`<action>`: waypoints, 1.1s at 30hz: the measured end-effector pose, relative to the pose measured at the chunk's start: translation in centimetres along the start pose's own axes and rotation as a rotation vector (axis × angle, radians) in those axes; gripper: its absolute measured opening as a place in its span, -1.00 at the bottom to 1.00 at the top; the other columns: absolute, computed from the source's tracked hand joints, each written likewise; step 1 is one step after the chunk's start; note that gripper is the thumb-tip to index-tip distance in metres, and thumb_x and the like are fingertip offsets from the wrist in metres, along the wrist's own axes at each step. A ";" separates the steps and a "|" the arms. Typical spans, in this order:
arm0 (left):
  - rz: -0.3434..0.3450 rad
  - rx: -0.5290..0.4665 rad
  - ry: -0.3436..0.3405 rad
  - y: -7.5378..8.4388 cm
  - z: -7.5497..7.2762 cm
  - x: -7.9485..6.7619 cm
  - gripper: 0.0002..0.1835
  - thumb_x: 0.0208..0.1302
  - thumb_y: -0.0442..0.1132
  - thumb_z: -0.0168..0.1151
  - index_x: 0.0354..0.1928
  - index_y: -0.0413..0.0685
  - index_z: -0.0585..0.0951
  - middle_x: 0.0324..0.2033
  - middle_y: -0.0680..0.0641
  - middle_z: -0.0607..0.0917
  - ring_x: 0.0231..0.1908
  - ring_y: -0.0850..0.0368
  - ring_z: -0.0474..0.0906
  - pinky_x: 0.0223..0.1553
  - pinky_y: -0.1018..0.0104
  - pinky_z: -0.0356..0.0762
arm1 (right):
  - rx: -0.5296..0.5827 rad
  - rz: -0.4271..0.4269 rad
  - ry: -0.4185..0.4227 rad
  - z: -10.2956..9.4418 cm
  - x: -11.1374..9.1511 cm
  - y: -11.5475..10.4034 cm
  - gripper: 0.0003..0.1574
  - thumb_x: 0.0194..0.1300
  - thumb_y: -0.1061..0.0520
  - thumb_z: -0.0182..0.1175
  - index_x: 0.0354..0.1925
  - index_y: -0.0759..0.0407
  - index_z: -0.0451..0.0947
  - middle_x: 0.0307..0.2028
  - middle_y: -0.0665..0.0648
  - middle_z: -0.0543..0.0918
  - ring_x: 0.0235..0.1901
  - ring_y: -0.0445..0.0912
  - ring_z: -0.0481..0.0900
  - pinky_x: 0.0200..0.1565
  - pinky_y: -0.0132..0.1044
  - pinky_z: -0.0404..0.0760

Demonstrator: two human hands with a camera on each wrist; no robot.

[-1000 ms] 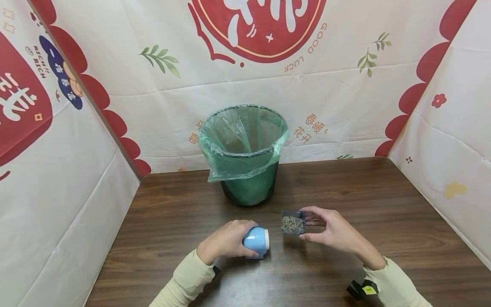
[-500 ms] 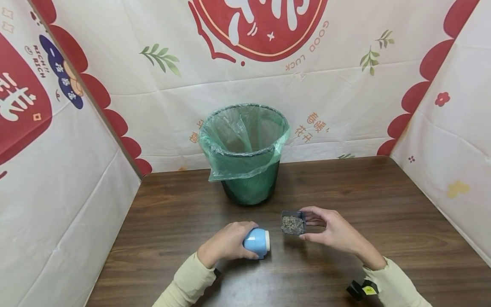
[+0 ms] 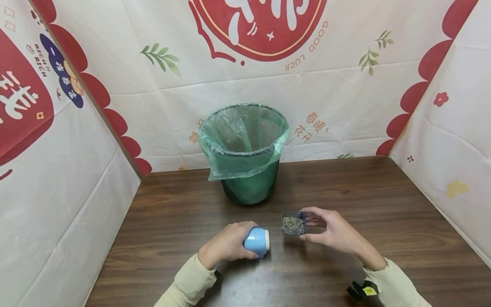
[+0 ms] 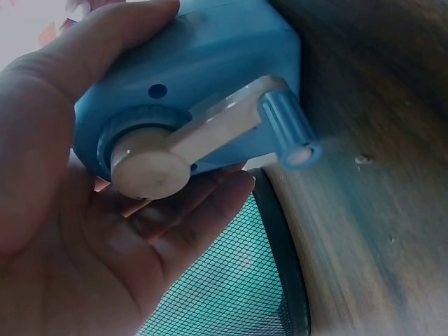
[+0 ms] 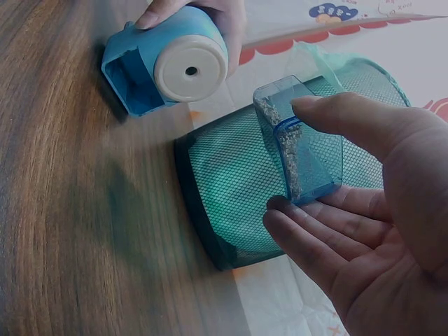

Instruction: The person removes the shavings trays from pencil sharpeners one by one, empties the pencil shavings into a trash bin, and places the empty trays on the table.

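Note:
My left hand (image 3: 226, 242) grips a blue hand-crank pencil sharpener (image 3: 256, 242) by its sides. Its pale crank (image 4: 217, 129) with a blue knob points toward the wrist in the left wrist view. In the right wrist view, the sharpener's round white front (image 5: 190, 68) has a pencil hole, and its drawer slot (image 5: 136, 82) is vacant. Between thumb and fingertips, my right hand (image 3: 335, 230) pinches the clear shavings drawer (image 3: 293, 224), which is partly filled with pencil shavings (image 5: 288, 154). The drawer is apart from the sharpener, to its right.
Behind both hands stands a green mesh waste bin (image 3: 251, 185) on the brown wooden table (image 3: 172, 204). A translucent green bag (image 3: 238, 164) lines it and folds over the rim. Printed white cloth (image 3: 337, 98) closes off the back and both sides.

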State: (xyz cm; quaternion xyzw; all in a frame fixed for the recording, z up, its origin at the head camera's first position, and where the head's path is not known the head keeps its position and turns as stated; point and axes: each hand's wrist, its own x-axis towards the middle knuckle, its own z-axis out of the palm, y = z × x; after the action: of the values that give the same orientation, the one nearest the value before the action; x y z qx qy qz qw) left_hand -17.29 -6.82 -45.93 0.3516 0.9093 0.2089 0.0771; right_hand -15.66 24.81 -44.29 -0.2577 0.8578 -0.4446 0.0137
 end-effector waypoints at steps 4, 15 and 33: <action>0.026 0.016 0.004 -0.1 0.0 0.0 -0.28 -0.03 0.05 0.57 0.16 -0.04 0.50 -0.07 0.02 0.66 -0.20 0.26 0.55 -0.17 0.40 0.54 | 0.000 0.004 -0.004 0.0 0.0 0.0 -0.29 0.12 0.01 0.49 0.15 0.26 0.50 -0.08 0.15 0.71 -0.12 -0.09 0.72 -0.12 -0.17 0.69; 0.054 0.025 -0.020 0.0 -0.5 0.0 -0.19 0.03 0.27 0.45 0.22 -0.06 0.50 0.00 0.00 0.65 -0.15 0.28 0.55 -0.12 0.39 0.54 | 0.009 -0.004 0.001 -0.2 0.1 0.1 -0.31 0.13 0.03 0.49 0.15 0.26 0.50 -0.08 0.16 0.71 -0.12 -0.10 0.72 -0.12 -0.15 0.69; 0.104 -0.114 0.211 -1.4 -3.6 -0.8 -0.58 0.36 0.07 0.24 0.07 -0.06 0.61 -0.07 -0.01 0.72 -0.03 0.16 0.65 0.01 0.22 0.59 | 0.018 0.008 0.011 -0.3 0.3 0.0 -0.32 0.11 0.06 0.50 0.14 0.27 0.50 -0.08 0.18 0.71 -0.12 -0.10 0.72 -0.12 -0.15 0.69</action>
State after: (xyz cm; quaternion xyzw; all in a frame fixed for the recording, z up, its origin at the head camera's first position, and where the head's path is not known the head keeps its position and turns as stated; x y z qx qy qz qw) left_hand -18.60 -9.43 -43.30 0.3691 0.8796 0.2999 -0.0101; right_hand -15.96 24.94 -44.00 -0.2516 0.8548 -0.4537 0.0129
